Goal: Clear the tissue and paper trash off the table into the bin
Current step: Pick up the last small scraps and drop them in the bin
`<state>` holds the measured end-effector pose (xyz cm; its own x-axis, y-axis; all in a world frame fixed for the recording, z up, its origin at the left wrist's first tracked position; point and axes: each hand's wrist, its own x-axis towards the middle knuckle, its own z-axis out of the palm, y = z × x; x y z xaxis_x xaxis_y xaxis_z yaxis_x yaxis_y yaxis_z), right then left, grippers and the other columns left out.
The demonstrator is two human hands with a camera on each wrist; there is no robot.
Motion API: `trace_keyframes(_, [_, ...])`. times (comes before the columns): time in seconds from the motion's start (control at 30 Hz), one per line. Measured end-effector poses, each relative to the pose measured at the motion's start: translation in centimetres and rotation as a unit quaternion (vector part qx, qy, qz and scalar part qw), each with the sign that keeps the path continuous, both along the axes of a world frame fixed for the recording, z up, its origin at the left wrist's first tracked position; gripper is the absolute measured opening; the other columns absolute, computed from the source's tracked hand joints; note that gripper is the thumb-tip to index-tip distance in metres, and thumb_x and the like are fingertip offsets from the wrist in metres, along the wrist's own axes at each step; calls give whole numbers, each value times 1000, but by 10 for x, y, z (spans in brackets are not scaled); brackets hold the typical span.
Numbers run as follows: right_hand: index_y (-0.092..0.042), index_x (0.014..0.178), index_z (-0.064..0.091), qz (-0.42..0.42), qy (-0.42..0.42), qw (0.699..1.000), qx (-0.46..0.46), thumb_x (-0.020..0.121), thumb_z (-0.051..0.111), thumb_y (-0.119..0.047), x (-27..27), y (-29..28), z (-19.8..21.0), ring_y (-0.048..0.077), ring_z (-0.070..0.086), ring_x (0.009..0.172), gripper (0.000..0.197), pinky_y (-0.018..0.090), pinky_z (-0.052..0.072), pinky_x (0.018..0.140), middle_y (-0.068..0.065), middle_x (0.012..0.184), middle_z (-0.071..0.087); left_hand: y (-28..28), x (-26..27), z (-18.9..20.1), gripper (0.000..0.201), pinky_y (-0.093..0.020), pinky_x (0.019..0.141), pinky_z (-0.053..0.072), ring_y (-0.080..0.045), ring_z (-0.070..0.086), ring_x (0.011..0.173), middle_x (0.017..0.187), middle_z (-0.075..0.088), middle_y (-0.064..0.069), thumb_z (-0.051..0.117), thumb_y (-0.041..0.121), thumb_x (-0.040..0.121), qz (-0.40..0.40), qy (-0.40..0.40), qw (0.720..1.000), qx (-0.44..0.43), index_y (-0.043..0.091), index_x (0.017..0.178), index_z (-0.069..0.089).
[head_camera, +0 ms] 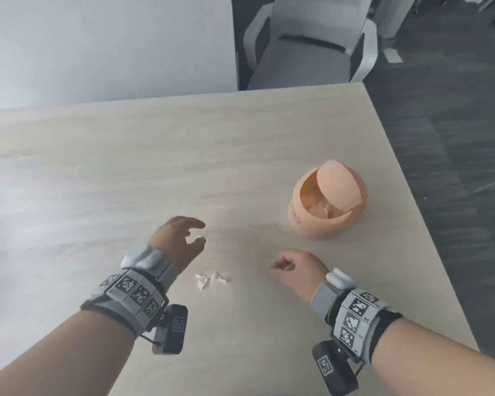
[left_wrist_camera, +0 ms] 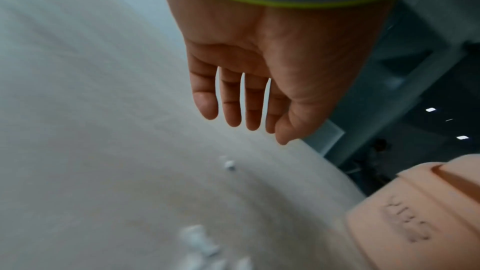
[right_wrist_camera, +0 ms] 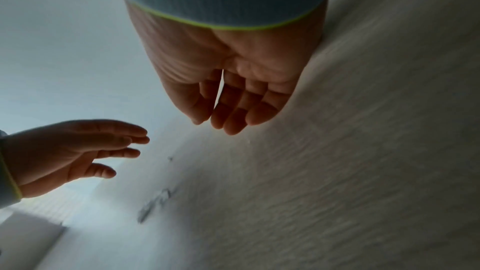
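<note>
On the pale wooden table (head_camera: pixel 97 167) lie a few torn white tissue pieces (head_camera: pixel 212 280), between my two wrists; they show blurred in the left wrist view (left_wrist_camera: pixel 197 241) and the right wrist view (right_wrist_camera: pixel 155 202). A tiny white scrap (head_camera: pixel 200 238) lies by my left thumb, also visible as a scrap (left_wrist_camera: pixel 230 165) under the fingers. My left hand (head_camera: pixel 195 231) hovers over it, fingers straight (left_wrist_camera: pixel 241 110), holding nothing. My right hand (head_camera: pixel 280 264) hangs loosely curled and empty (right_wrist_camera: pixel 215 118), left of and below the peach bin (head_camera: pixel 329 198). The bin's swing lid is tipped, with tissue visible inside.
The bin stands near the table's right edge (head_camera: pixel 429 224), with dark floor beyond. A grey office chair (head_camera: pixel 309 44) stands behind the far edge, and a white wall (head_camera: pixel 97 38) runs behind the left half. My left hand (right_wrist_camera: pixel 124 147) appears in the right wrist view.
</note>
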<state>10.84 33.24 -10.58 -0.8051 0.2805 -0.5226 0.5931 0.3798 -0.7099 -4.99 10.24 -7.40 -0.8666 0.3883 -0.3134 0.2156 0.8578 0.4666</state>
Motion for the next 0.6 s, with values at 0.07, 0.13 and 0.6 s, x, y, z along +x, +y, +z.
trace_keyframes(0.07, [-33, 71, 65, 73, 7, 997, 31, 79, 72, -24, -14, -22, -9, -4, 52, 58, 14, 9, 37, 55, -11, 74, 66, -38, 6, -20, 35, -25, 78, 44, -9, 59, 93, 124, 61, 6, 70, 31, 84, 37, -23, 998, -37, 31, 119, 66])
trace_keyframes(0.13, [-37, 70, 62, 126, 4, 990, 63, 80, 71, -26, -21, -32, -16, 0, 54, 66, 17, 7, 37, 60, -13, 77, 64, -57, 17, -34, 36, -24, 78, 44, -8, 58, 92, 121, 60, 7, 70, 31, 83, 49, -42, 997, -46, 32, 119, 65])
trace_keyframes(0.6, [-28, 86, 70, 347, 70, 921, 161, 84, 64, -29, -64, -102, -33, 21, 61, 86, 7, 32, 47, 78, -7, 89, 58, -142, 32, -53, 6, -25, 71, 54, -2, 61, 82, 97, 61, 14, 58, 37, 91, 100, -81, 992, -9, 39, 95, 62])
